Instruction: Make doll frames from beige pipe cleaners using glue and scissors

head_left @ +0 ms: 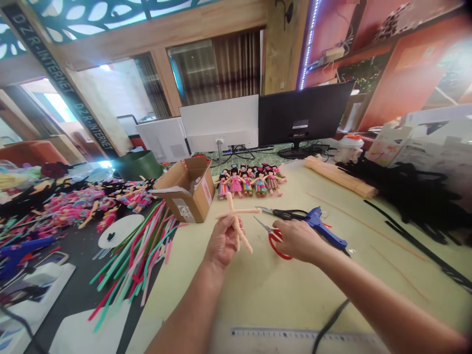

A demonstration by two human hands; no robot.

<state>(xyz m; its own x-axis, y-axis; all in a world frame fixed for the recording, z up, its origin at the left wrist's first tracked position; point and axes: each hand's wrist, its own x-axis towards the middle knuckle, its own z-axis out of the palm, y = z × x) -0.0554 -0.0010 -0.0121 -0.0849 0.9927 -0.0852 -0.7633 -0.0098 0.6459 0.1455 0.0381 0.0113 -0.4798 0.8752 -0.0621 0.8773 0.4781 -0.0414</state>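
Observation:
My left hand (222, 240) is closed around a peach pipe-cleaner doll body (236, 212), shaped like a cross with two legs pointing down. It is held up over the pale green mat (254, 295). My right hand (300, 238) has its fingers closed at the red-handled scissors (275, 246), whose blades point up and left. Behind them lie black-handled scissors (289, 215), and a blue glue gun (326, 228) rests just beyond my right hand. Farther back, several finished dolls in colourful dresses (248, 182) lie in rows.
A cardboard box (188, 191) stands left of the dolls. Loose coloured pipe cleaners (136, 260) cover the left side. At right lie a peach bundle of pipe cleaners (339, 177) and a black pile (409, 196). A ruler (287, 335) lies in front; monitors (304, 115) stand behind.

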